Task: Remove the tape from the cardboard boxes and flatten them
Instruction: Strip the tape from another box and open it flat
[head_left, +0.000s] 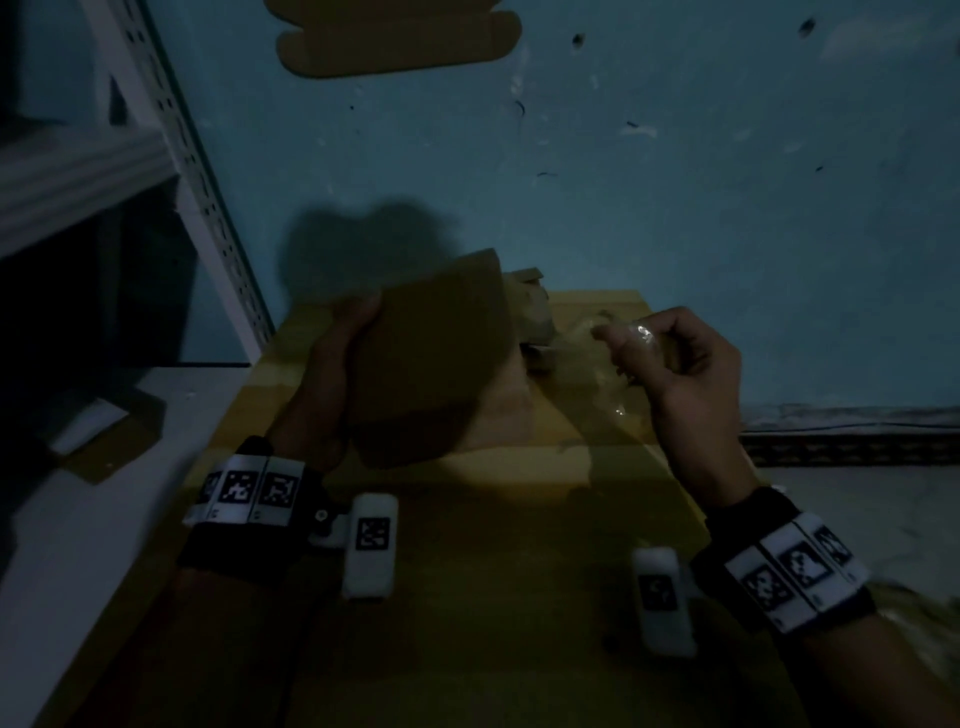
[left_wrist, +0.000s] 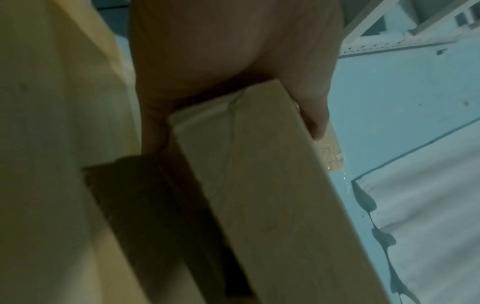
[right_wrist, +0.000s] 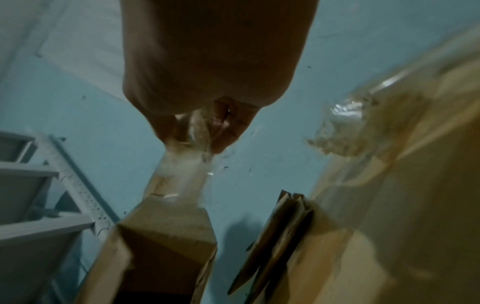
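My left hand (head_left: 332, 364) grips a small brown cardboard box (head_left: 431, 364) and holds it up above a large flat cardboard box (head_left: 519, 519). In the left wrist view the thumb and fingers (left_wrist: 315, 115) clasp the small box (left_wrist: 259, 185) across its narrow end. My right hand (head_left: 675, 358) pinches a strip of clear tape (head_left: 641, 332) to the right of the small box. In the right wrist view the fingers (right_wrist: 228, 131) hold the tape (right_wrist: 182, 170), which stretches down to the edge of the small box (right_wrist: 166, 236).
A white metal shelf rack (head_left: 171, 171) stands at the left against the blue wall. A flattened cardboard piece (head_left: 400, 41) shows at the top. Folded cardboard (right_wrist: 280, 236) and a crumpled tape wad (right_wrist: 342, 131) lie on the large box. The scene is dim.
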